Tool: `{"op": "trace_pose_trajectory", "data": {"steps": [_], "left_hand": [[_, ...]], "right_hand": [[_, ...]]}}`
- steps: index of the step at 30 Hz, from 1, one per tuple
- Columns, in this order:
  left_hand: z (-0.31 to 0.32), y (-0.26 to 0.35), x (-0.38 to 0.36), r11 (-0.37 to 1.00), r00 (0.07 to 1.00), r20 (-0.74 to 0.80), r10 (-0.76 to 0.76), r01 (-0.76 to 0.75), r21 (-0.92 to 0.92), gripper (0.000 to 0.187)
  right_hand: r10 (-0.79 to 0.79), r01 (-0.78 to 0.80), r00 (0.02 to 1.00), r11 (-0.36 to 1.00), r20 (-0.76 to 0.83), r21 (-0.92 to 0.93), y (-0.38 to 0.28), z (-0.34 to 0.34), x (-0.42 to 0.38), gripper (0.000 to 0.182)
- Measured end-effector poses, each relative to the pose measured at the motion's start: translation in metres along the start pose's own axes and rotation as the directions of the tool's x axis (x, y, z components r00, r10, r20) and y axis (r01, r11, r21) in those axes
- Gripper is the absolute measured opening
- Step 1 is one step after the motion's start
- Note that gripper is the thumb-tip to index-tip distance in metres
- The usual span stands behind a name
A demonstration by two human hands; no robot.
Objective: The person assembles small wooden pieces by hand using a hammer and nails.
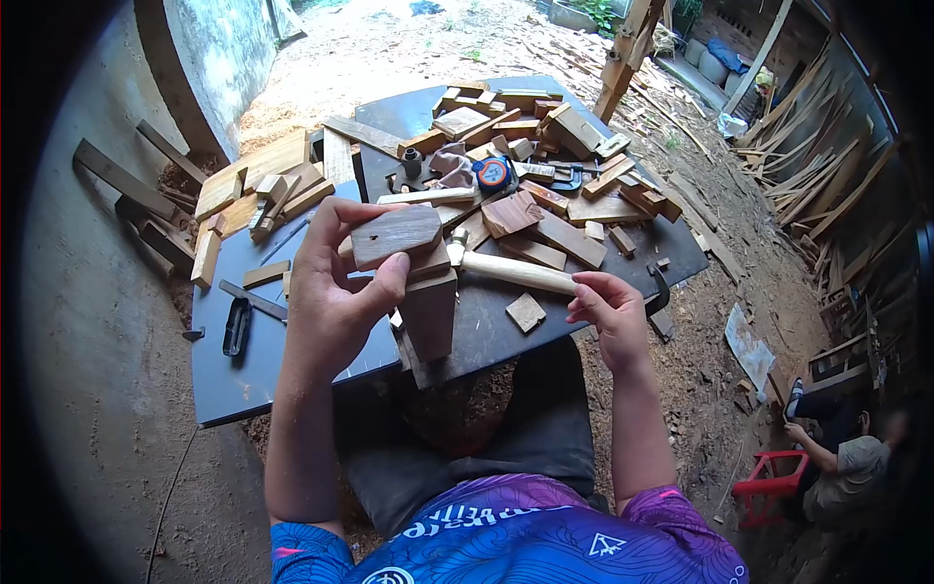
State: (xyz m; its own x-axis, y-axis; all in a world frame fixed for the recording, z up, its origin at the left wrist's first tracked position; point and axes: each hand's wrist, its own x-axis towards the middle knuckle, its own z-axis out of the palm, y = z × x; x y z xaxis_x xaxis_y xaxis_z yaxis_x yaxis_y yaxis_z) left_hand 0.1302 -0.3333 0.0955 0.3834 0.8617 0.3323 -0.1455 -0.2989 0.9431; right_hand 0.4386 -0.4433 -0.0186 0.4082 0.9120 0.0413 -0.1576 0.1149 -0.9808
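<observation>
My left hand [336,268] is closed round a brown wooden block [397,237] with rounded ends and a small dark hole in its top face. Under and beside that block stands a taller wooden piece [428,313], its upper end at my left fingers. A hammer [520,273] is pinched by the end of its pale wooden handle in my right hand [613,316]. Its metal head lies right beside the wood that my left hand grips. Just below the handle, a small square wood offcut [525,312] rests on the dark tabletop [486,343].
Many wood offcuts [559,238] are heaped across the table, with a tape measure [493,173] among them. A try square [255,301] and a black tool [236,326] lie on the left. A person [851,472] sits at the lower right near a red stool [769,477].
</observation>
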Motion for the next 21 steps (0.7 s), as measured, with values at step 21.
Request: {"op": "trace_pose_trajectory", "data": {"steps": [21], "left_hand": [[0.0018,-0.0044,-0.0009,0.999,0.999,-0.023,0.029,-0.029,-0.016,0.034]], "right_hand": [[0.023,-0.023,1.000,1.000,0.014,-0.007,0.0071,-0.0017,-0.0098,0.022]]}}
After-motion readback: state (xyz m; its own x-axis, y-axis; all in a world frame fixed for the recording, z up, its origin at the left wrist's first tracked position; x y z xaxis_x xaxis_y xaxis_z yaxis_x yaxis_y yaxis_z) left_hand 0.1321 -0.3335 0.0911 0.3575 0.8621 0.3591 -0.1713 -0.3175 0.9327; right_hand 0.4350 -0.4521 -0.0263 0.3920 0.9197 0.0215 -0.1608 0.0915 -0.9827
